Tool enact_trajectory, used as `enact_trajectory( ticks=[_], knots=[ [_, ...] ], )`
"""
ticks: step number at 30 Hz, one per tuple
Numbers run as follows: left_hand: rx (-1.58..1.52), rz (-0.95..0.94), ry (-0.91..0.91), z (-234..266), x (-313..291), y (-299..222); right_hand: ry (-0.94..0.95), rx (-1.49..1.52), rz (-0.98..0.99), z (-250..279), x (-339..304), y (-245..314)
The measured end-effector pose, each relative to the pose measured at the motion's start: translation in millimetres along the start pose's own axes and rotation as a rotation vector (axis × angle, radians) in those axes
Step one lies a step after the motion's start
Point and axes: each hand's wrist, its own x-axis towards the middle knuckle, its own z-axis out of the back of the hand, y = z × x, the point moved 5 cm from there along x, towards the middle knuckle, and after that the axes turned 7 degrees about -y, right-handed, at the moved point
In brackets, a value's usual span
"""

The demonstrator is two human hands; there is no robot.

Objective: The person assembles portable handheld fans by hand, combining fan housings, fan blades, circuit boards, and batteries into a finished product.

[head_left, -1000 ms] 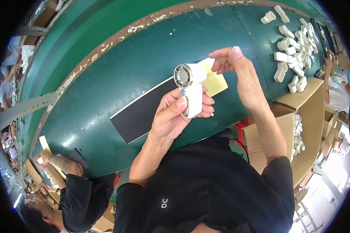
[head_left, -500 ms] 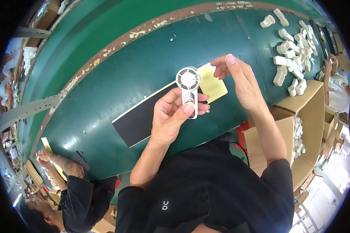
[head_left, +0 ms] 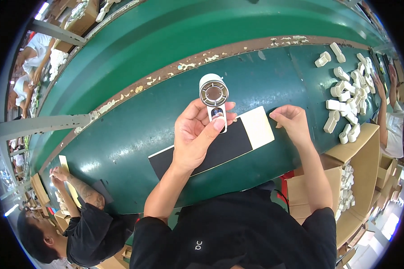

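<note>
Fan looks light, stiff; grab its handle where left fingers pinch it. Can't tell if right fingers pinch anything.

You wear a black T-shirt, its short sleeves ending well behind your left hand and right hand (both bare), with a small white rounded marking below the left one.
</note>
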Motion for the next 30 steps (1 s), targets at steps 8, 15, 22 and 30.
enact_trajectory(
  ticks=[8,15,22,30],
  knots=[
    [0.367,-0.142,-0.137,18,68,-5,-0.013,0.035,0.026,3,7,2],
    [1.393,-0.377,-0.613,79,272,-41,-0.056,0.054,0.012,9,2,-7],
    [1.579,-0.524,-0.749,89,328,-51,-0.029,0.063,0.010,-1,-4,-9],
    [0.965,-0.749,0.069,-41,129,-34,0.053,0.410,0.243,-30,-35,87]
  ],
)
